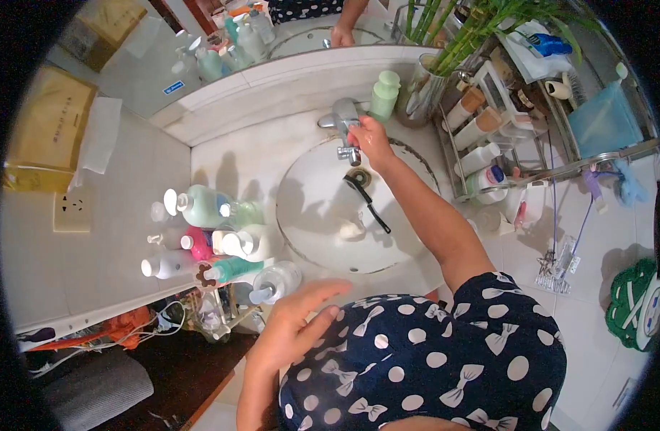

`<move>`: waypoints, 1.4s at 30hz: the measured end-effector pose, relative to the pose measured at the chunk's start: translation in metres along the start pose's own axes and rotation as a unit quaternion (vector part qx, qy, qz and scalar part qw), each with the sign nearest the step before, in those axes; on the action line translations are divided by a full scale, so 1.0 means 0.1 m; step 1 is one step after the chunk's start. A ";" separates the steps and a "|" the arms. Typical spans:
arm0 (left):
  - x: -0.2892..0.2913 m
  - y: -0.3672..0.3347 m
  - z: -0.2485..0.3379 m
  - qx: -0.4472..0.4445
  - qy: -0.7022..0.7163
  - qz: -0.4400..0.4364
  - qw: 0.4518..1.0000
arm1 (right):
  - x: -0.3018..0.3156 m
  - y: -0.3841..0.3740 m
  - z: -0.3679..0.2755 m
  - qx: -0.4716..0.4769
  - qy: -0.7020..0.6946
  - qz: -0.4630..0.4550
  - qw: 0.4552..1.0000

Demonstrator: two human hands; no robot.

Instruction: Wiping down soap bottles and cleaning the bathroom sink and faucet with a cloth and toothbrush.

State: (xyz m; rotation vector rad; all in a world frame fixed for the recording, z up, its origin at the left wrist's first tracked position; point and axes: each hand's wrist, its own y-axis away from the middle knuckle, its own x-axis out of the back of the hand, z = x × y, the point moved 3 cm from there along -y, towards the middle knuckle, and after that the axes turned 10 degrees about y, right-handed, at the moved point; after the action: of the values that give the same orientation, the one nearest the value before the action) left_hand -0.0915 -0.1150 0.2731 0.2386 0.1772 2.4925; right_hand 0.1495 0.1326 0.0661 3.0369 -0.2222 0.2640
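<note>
My right hand reaches across the white oval washbasin, its fingers closed around the chrome faucet. No water stream can be made out. Below the spout, a slim black brush lies slantwise in the basin, close to the drain; pale bristles seem to show along its side. A small whitish lump, perhaps soap, sits on the basin floor near it. In front of my body, my left hand hovers near the counter's front edge, fingers stretched and thumb apart, holding nothing. A clear pump bottle is closest to it.
Several bottles crowd the counter left of the basin. Behind the faucet stand a green bottle and a glass vase with bamboo stalks. A metal rack of toiletries borders the right. A mirror runs along the back.
</note>
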 end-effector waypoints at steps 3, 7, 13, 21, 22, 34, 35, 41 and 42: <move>0.01 0.00 -0.11 0.022 0.005 0.006 1.000 | -0.03 -0.01 -0.03 -0.043 -0.092 0.016 0.995; -0.01 0.01 -0.16 0.034 -0.008 0.002 0.999 | 0.00 -0.10 -0.07 -0.049 -0.108 -0.026 0.993; 0.09 0.09 -0.12 0.043 0.016 0.020 0.999 | 0.03 -0.14 -0.11 -0.058 -0.094 -0.014 0.994; 0.12 0.23 -0.21 0.058 0.034 0.041 0.997 | 0.03 0.26 0.46 -0.084 -0.046 0.167 0.981; 0.12 0.23 -0.18 0.058 0.033 0.042 0.997 | 0.00 0.47 0.75 -0.110 0.073 0.180 0.975; 0.17 0.34 -0.05 0.041 -0.004 0.041 0.998 | -0.53 0.97 2.06 -0.055 0.232 -0.127 0.963; 0.22 0.47 -0.07 0.052 0.008 0.063 0.997 | -0.54 0.94 1.69 -0.202 -0.052 -0.083 0.974; 0.42 0.77 0.00 0.009 0.142 0.170 0.975 | -0.26 0.63 0.95 -0.206 -0.218 -0.036 0.953; 0.45 0.84 -0.05 0.011 0.141 0.177 0.974 | -0.30 0.67 0.78 -0.176 -0.177 -0.002 0.968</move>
State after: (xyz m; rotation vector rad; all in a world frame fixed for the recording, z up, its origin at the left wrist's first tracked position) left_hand -0.1763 -0.1559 0.2895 -0.0872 0.3016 2.8748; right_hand 0.1229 0.0632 -0.0112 2.7050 -0.2540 -0.2929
